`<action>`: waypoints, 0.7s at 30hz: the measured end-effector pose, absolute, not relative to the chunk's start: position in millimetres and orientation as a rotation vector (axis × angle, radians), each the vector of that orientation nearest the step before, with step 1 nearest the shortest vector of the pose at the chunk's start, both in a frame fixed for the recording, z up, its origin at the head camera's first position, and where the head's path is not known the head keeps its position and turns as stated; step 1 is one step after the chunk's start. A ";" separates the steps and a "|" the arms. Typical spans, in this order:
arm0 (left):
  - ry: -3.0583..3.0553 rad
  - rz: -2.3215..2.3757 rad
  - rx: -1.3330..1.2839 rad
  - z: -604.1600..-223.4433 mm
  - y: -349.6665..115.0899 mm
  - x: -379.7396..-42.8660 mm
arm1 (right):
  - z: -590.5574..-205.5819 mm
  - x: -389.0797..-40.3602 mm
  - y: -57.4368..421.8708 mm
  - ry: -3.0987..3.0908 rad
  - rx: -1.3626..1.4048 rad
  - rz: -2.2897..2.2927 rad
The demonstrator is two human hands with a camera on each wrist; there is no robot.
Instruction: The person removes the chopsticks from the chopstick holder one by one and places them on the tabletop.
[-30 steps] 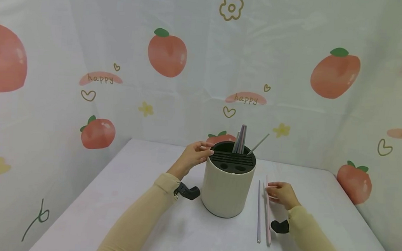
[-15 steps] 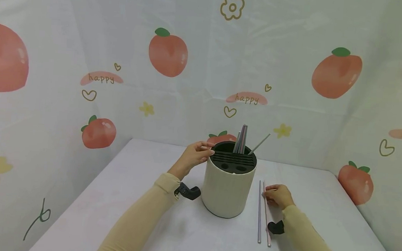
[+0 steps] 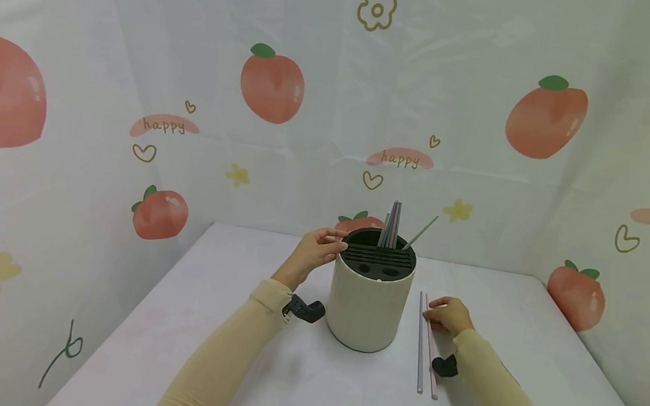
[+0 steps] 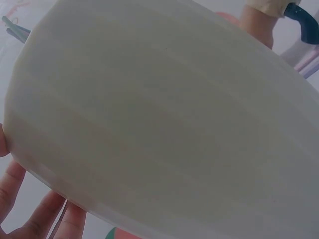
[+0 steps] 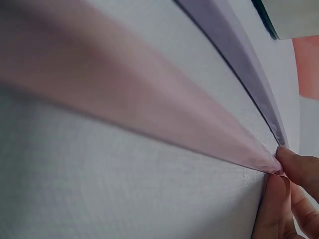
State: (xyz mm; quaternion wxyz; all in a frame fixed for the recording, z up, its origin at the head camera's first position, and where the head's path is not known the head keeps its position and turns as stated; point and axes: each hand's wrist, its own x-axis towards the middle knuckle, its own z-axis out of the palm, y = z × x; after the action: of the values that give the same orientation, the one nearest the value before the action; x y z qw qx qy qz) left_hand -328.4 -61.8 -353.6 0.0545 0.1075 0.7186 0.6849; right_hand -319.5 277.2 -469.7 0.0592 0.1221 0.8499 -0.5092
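Note:
A cream cylindrical utensil holder (image 3: 368, 313) with a black slotted top (image 3: 378, 257) stands upright on the table. My left hand (image 3: 314, 252) rests on its upper left side, thumb and fingertips at the rim. In the left wrist view, the fingers (image 4: 42, 216) lie against the holder's wall. To the holder's right, my right hand (image 3: 450, 315) pinches the far end of a pink chopstick (image 3: 433, 383) between thumb and finger. Close beside that one, a purple chopstick (image 3: 420, 360) lies on the table. The right wrist view shows the pinched tip (image 5: 274, 167) right by the purple one.
A bundle of several chopsticks (image 3: 391, 223) stands in the holder's back opening. One pale stick (image 3: 422, 232) leans out to the right. Behind the white table (image 3: 223, 359) hangs a fruit-printed curtain (image 3: 304, 182).
The right hand has shifted slightly left and toward me. The pink chopstick's far end has moved left, closer to the purple one. The left hand stays at the rim.

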 end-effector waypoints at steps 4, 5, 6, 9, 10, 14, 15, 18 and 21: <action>2.188 2.070 0.325 -352.9 -61.8 -328.0 | -469.6 -318.6 277.7 2.582 0.368 -1.530; 2.185 2.071 0.324 -352.8 -61.7 -327.9 | -469.9 -318.5 278.0 2.579 0.369 -1.536; 2.182 2.072 0.323 -352.6 -61.5 -327.7 | -469.7 -317.9 278.1 2.574 0.366 -1.542; 2.171 2.077 0.320 -352.7 -61.1 -327.6 | -469.7 -316.4 278.8 2.556 0.366 -1.551; 2.168 2.078 0.317 -352.7 -60.9 -327.6 | -469.6 -316.0 279.4 2.550 0.367 -1.555; 2.168 2.080 0.314 -352.5 -60.3 -328.1 | -466.1 -315.0 281.6 2.540 0.370 -1.550; 2.169 2.079 0.312 -352.4 -60.4 -328.0 | -464.0 -315.0 282.5 2.532 0.357 -1.563; 2.174 2.079 0.317 -351.6 -60.4 -327.8 | -453.7 -315.1 283.9 2.469 0.295 -1.679; 2.176 2.077 0.313 -351.0 -60.9 -327.2 | -435.2 -315.8 283.5 2.387 0.141 -1.867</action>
State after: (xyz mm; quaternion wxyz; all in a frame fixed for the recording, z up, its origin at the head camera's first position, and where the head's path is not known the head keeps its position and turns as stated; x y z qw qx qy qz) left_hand -327.2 -60.9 -351.0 0.0585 0.1032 0.7182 0.6857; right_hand -315.8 283.5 -435.2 0.0538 0.0464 0.7857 -0.6146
